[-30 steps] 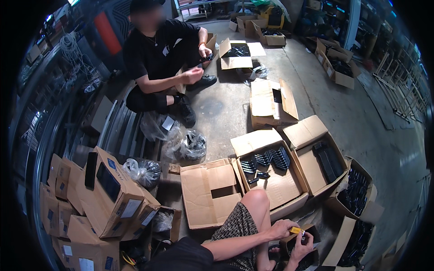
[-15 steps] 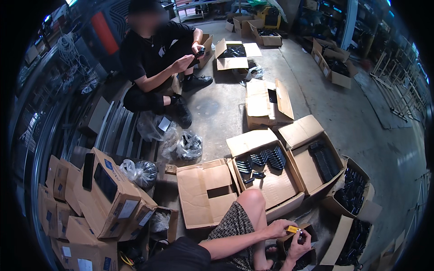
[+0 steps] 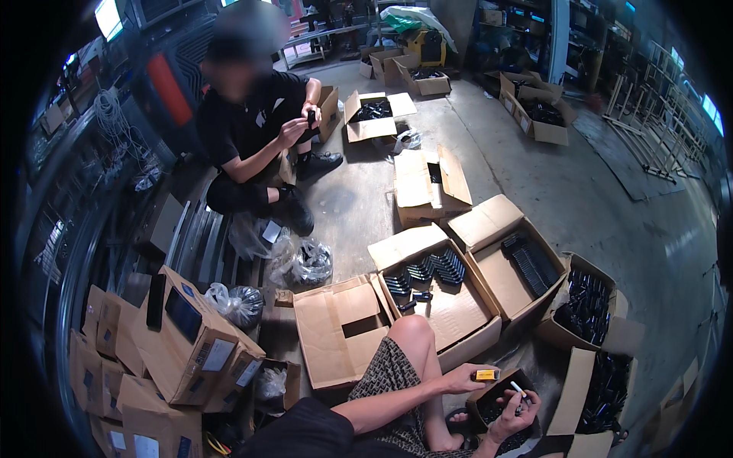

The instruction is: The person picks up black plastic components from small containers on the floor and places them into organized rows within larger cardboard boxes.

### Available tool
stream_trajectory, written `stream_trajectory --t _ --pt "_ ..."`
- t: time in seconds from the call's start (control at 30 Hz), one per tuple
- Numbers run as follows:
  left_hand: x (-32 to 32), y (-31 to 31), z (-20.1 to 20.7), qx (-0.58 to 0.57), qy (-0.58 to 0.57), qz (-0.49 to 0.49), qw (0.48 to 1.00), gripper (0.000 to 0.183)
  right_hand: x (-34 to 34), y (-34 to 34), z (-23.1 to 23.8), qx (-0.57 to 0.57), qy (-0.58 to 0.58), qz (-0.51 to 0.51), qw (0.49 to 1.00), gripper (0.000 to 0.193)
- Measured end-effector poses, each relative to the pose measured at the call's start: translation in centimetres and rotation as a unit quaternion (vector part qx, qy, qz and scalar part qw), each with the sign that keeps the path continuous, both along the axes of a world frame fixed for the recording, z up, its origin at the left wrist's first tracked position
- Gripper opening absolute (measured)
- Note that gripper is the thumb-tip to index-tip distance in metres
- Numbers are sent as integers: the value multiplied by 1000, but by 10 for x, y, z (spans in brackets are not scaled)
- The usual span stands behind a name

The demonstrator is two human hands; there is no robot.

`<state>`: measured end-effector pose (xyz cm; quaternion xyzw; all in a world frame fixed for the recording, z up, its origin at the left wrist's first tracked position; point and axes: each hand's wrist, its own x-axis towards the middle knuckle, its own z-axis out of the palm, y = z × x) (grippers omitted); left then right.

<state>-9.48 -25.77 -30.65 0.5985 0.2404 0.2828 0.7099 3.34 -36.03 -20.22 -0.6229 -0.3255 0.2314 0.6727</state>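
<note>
My left hand holds a small yellow cigarette pack by its end, fingers closed round it. Just to the right, my right hand pinches a slim white cigarette that points up and left. Something small and dark shows among the right fingers, too small to name. Below both hands stands a small carton with black parts inside. In the open carton beyond my knee, black angled pieces lie in rows, with a few loose ones near them.
Another carton holds a stacked black row; cartons of black parts stand at right. Taped boxes carrying dark phones pile up at left. Across from me, a seated person handles a small black part. Plastic bags lie between us.
My hands have drawn apart, the cigarette now clear of the pack in my right hand. My view has shifted slightly. The other person's hands have lifted a little.
</note>
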Motion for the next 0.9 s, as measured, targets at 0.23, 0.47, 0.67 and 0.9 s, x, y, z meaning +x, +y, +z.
stream_trajectory --t 0.23,0.47,0.67,0.9 --pt "20 -38 42 37 -15 -50 998 59 25 -23 -81 -74 102 -86 988 24" --pt "23 -58 14 -203 -6 -108 973 70 23 -30 -76 -155 141 -88 974 25" --pt "29 -16 -1 -7 24 -93 995 66 49 -34 -92 -102 131 -45 985 39" --pt "27 -8 -35 65 90 36 993 72 -36 -1 120 30 137 186 973 51"
